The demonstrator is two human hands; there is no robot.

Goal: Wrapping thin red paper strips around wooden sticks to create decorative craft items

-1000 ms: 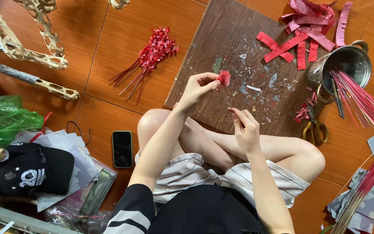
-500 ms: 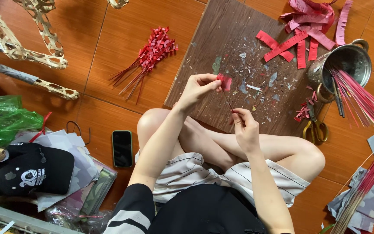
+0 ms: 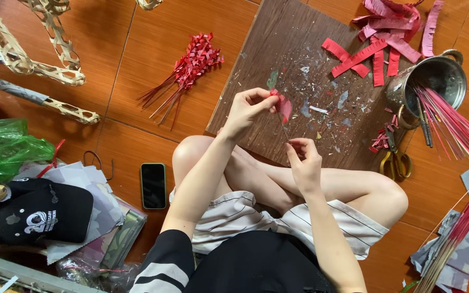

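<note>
I sit cross-legged on an orange tiled floor in front of a dark wooden board [image 3: 299, 59]. My left hand [image 3: 245, 111] pinches a small red paper strip [image 3: 283, 106] wrapped at the top of a thin stick. My right hand [image 3: 304, 160] holds the lower end of that stick between its fingertips, just above my knee. A bundle of finished red paper-tipped sticks [image 3: 188, 68] lies on the floor to the left of the board.
Cut red and pink paper strips [image 3: 375, 46] lie on the board's far right. A metal pot [image 3: 435, 81] holds pink sticks, with yellow-handled scissors [image 3: 394, 160] beside it. A phone [image 3: 153, 185], black cap [image 3: 42, 209], green bag [image 3: 4, 146] and woven bamboo frames [image 3: 33, 59] lie left.
The red paper strip has turned slightly around the stick between my fingers. Both hands stay in nearly the same place.
</note>
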